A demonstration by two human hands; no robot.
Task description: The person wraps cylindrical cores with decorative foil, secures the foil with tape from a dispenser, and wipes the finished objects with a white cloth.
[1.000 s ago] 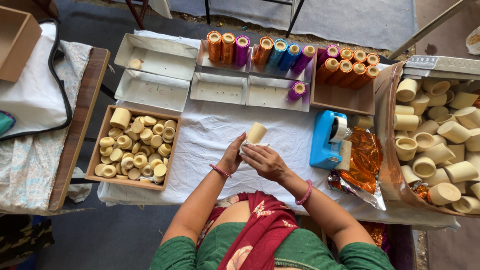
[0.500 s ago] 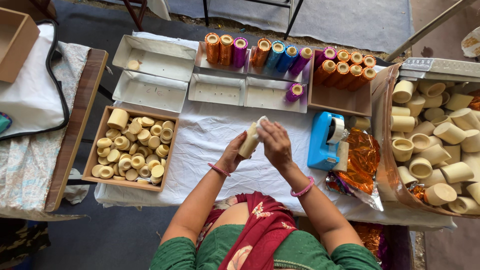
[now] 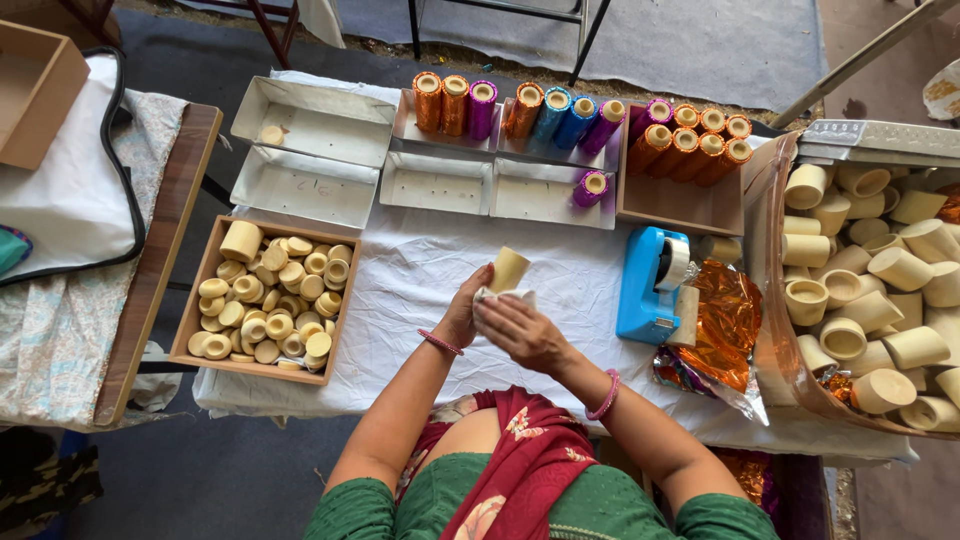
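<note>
From the head camera, I look down on my own two hands meeting over the white-covered tabletop [image 3: 420,290]. My left hand [image 3: 463,315] is closed around the lower part of a pale cream spool [image 3: 508,268], holding it tilted up and away from me so its upper end stays free. My right hand [image 3: 520,328] presses a small white cloth [image 3: 503,297] against the spool's side, fingers curled over it, so the left hand seems to steady the piece while the right works on its surface.

To my left sits a wooden box [image 3: 200,300] full of small cream rings, close enough to reach. On my right a big bin of bare spools [image 3: 865,290] stands open. A blue tape dispenser [image 3: 650,285] and crinkled orange foil [image 3: 725,320] lie just beside my right arm. Further back, foil-wrapped spools [image 3: 575,120] in orange, purple and blue lie in white trays, well apart from the bare ones.
</note>
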